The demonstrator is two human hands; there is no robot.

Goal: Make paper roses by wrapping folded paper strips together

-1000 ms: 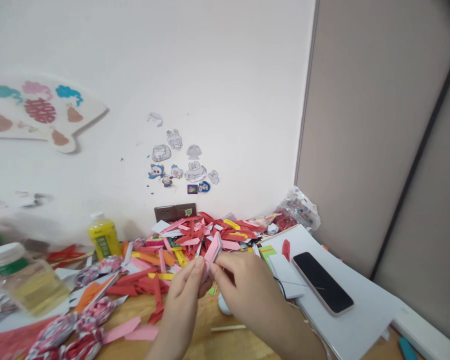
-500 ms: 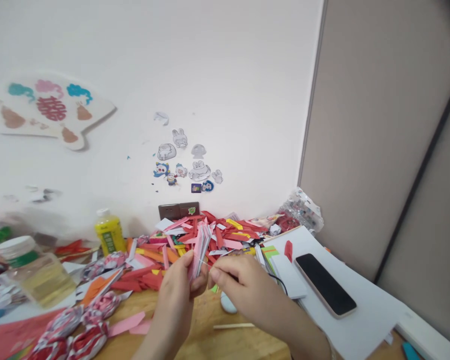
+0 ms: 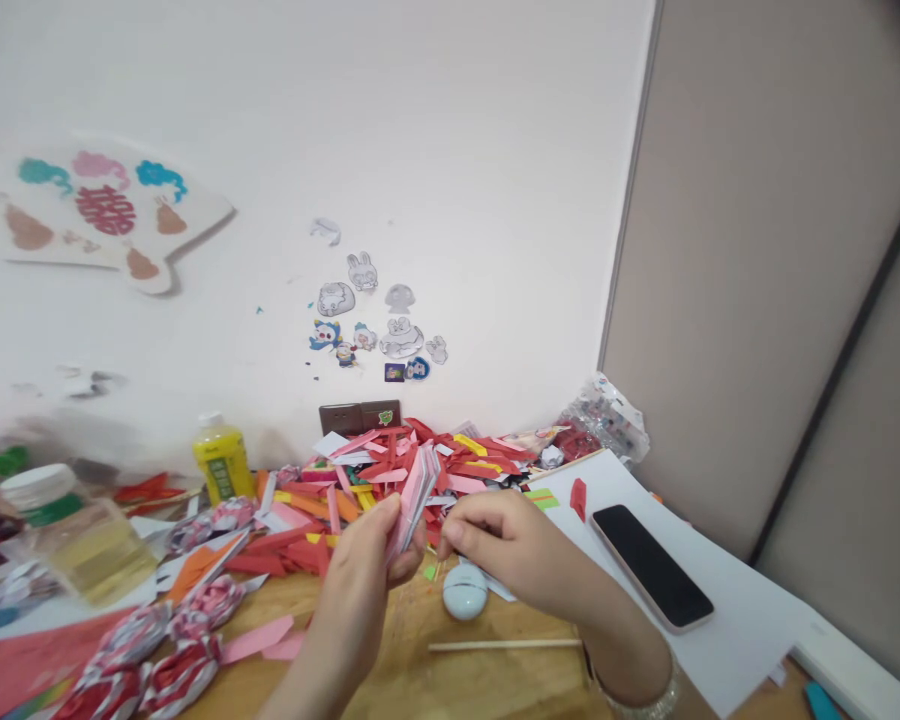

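Observation:
Between its thumb and fingers, my left hand point(image 3: 364, 565) grips a bundle of folded paper strips point(image 3: 415, 500), pink outside with white edges, standing tilted up. My right hand point(image 3: 506, 545) is to the right of the bundle and apart from it. Its fingers are curled into a pinch, and whatever they hold is too small to make out. Just below the right hand lies a pale blue rounded case point(image 3: 464, 592). A thin wooden stick point(image 3: 504, 645) rests nearer on the wooden table point(image 3: 412, 680).
Red, pink and orange folded papers point(image 3: 300, 552) are heaped along the wall. A yellow bottle point(image 3: 222, 460), a jar of pale liquid point(image 3: 94, 545) and braided fabric point(image 3: 176, 675) are on the left. On the right, a phone point(image 3: 651, 567) lies on white paper point(image 3: 750, 640).
My right hand has drawn away from the bundle to the right. The thin white strand between them no longer shows. The bundle has tilted rightward, and the pale case is uncovered.

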